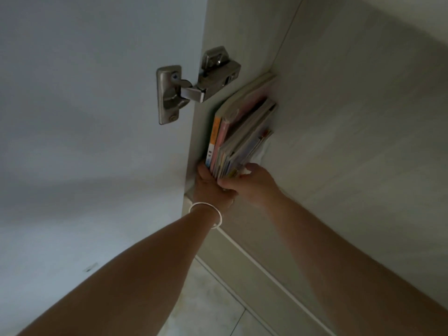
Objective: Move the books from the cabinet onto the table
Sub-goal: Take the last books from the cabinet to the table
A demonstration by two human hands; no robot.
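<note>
Head view: books [238, 134] upright in cabinet [351, 117] corner by hinge [194, 86]. Left hand [209, 185] and right hand [252, 181] clamping stack, fingers clenched round lower edges. Squeeze evenly, draw out level, keep thin ones from slipping.

Two bare forearms, no sleeves in sight. A thin silver bangle [206, 215] circles the left wrist. The right wrist carries nothing.

Both arms stretched way up — left hand [209, 187] and right hand [252, 181] pressed together, fingers curled in a tight grip, thin bangle [206, 214] on the left wrist.
</note>
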